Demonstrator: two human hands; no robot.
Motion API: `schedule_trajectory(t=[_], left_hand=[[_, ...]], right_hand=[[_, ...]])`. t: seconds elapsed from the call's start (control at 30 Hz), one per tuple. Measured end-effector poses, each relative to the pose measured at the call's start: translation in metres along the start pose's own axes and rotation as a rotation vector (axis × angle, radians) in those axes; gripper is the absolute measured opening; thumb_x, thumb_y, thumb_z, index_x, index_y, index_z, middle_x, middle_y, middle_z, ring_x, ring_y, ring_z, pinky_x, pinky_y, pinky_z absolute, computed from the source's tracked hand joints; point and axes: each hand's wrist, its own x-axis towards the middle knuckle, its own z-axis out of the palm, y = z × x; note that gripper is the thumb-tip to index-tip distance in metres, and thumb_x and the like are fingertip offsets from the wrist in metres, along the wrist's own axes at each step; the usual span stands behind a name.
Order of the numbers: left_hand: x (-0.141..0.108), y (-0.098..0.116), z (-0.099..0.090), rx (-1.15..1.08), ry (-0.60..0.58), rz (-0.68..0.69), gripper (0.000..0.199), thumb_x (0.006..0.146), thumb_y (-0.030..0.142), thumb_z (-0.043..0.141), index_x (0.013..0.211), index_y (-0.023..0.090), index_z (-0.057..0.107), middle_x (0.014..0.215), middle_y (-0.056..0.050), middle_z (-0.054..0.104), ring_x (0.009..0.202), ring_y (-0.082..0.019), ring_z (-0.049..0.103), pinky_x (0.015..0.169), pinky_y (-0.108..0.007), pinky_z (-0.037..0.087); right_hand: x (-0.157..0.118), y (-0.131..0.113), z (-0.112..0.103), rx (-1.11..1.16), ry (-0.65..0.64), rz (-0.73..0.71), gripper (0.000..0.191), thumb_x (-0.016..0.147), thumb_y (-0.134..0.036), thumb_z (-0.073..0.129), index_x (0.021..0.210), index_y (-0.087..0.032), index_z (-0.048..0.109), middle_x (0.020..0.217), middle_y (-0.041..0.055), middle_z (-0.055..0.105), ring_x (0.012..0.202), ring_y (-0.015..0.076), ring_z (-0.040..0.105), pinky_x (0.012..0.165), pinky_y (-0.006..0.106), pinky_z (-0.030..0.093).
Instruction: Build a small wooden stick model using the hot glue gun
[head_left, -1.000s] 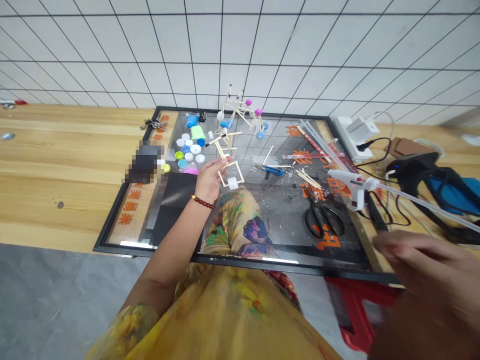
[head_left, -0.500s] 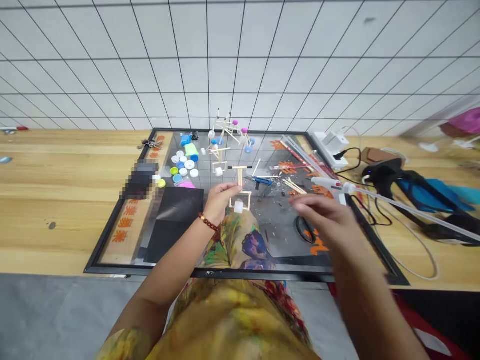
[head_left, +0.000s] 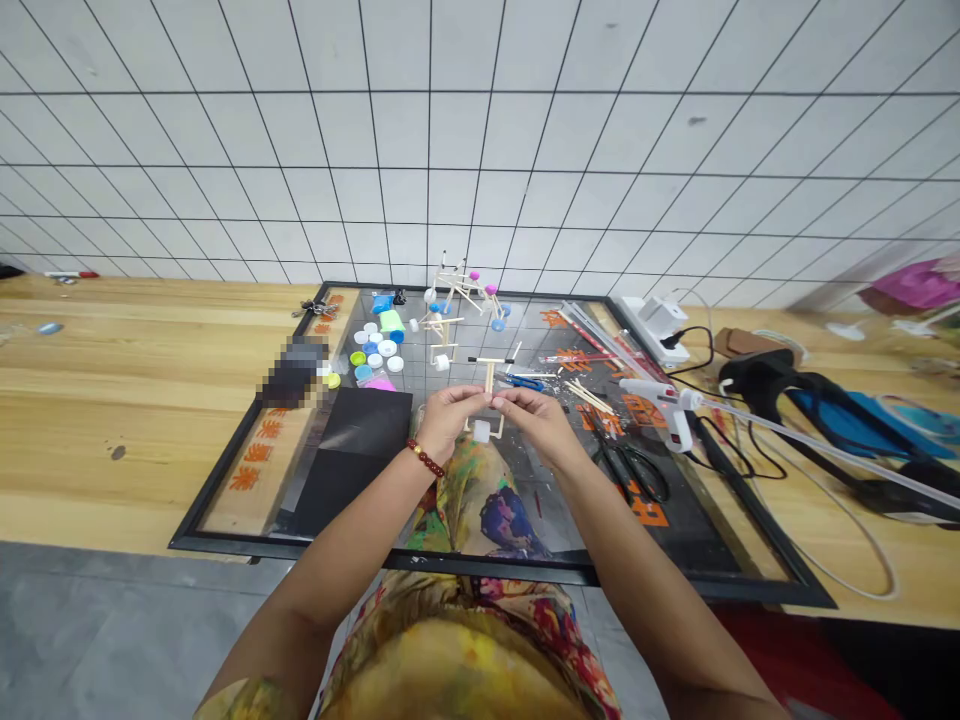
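Both my hands meet over the middle of a black-framed glass sheet. My left hand (head_left: 448,422), with a beaded bracelet at the wrist, pinches the stem of a small wooden-stick model (head_left: 490,376). From the other side, the fingertips of my right hand (head_left: 541,424) close on the same stem. A crossbar with black ends tops the model. Below my fingers, a white block (head_left: 481,431) sits in its square stick frame, partly hidden by my hands. Just beyond lies a blue-handled cutting tool (head_left: 525,382). Loose sticks (head_left: 589,396) lie to the right.
Other stick models (head_left: 459,292) with coloured balls stand near the tiled wall. Bottle caps (head_left: 386,348) and black sheets (head_left: 352,440) lie left. Black scissors (head_left: 651,472), a white glue gun (head_left: 671,405) with a cord, and a power strip (head_left: 652,330) are right.
My right hand has moved left from beside the glue gun to the stick model and now pinches its stem. My left hand keeps its hold. The view has tilted up slightly.
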Motion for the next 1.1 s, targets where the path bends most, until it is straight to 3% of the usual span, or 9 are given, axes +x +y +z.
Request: schedule_trajectory(t=[0.17,0.3,0.47,0.63,0.73,0.9,1.1], left_hand=[[-0.001,-0.001,0.001,0.004,-0.020,0.029,0.029,0.048,0.032,0.089,0.069,0.016,0.077,0.081,-0.007,0.075,0.080,-0.018,0.066,0.086,-0.034,0.048],[-0.003,0.000,0.003,0.006,-0.053,0.077,0.036,0.054,0.032,0.088,0.086,0.018,0.079,0.089,-0.007,0.076,0.087,-0.019,0.066,0.088,-0.034,0.047],[-0.004,0.002,0.002,0.074,-0.087,0.156,0.024,0.063,0.040,0.081,0.068,0.017,0.077,0.075,-0.005,0.074,0.083,-0.019,0.066,0.086,-0.032,0.048],[-0.009,0.003,0.004,0.103,-0.156,0.096,0.027,0.061,0.043,0.083,0.066,0.017,0.076,0.067,-0.005,0.071,0.068,-0.016,0.062,0.078,-0.032,0.048],[-0.012,0.001,0.006,0.133,-0.183,0.093,0.028,0.061,0.044,0.083,0.065,0.016,0.076,0.068,-0.006,0.072,0.070,-0.017,0.063,0.076,-0.032,0.048],[-0.014,-0.004,0.009,0.142,-0.201,0.067,0.029,0.061,0.043,0.083,0.068,0.016,0.076,0.066,-0.006,0.072,0.066,-0.017,0.063,0.074,-0.032,0.048],[-0.016,-0.008,0.012,0.139,-0.228,0.081,0.027,0.061,0.041,0.085,0.070,0.017,0.077,0.066,-0.005,0.072,0.066,-0.017,0.064,0.076,-0.032,0.049]], right_hand=[[0.000,0.010,-0.003,-0.032,0.030,-0.014,0.037,0.060,-0.055,0.080,0.070,-0.020,0.073,0.064,-0.0005,0.067,0.060,0.0131,0.054,0.061,0.029,0.044],[-0.003,0.012,-0.007,-0.029,0.017,-0.005,0.036,0.059,-0.055,0.081,0.069,-0.021,0.073,0.061,-0.0009,0.065,0.058,0.0129,0.053,0.059,0.029,0.043],[-0.006,0.008,-0.008,-0.005,-0.021,-0.002,0.034,0.061,-0.050,0.082,0.077,-0.021,0.074,0.074,0.0018,0.071,0.070,0.0157,0.061,0.071,0.032,0.049],[-0.006,0.003,-0.012,0.047,0.172,-0.230,0.036,0.069,-0.045,0.079,0.099,-0.025,0.073,0.092,0.0027,0.072,0.084,0.0165,0.063,0.081,0.033,0.051],[-0.007,0.003,-0.015,-0.030,0.185,-0.318,0.036,0.075,-0.044,0.075,0.106,-0.026,0.072,0.096,0.0035,0.071,0.088,0.0180,0.064,0.084,0.035,0.052],[-0.008,0.005,-0.017,-0.119,0.176,-0.386,0.029,0.080,-0.042,0.071,0.105,-0.027,0.073,0.095,0.0035,0.072,0.087,0.0185,0.065,0.084,0.036,0.052],[-0.007,0.005,-0.018,-0.185,0.140,-0.365,0.022,0.083,-0.041,0.068,0.096,-0.026,0.077,0.088,0.0029,0.074,0.081,0.0181,0.065,0.081,0.035,0.051]])
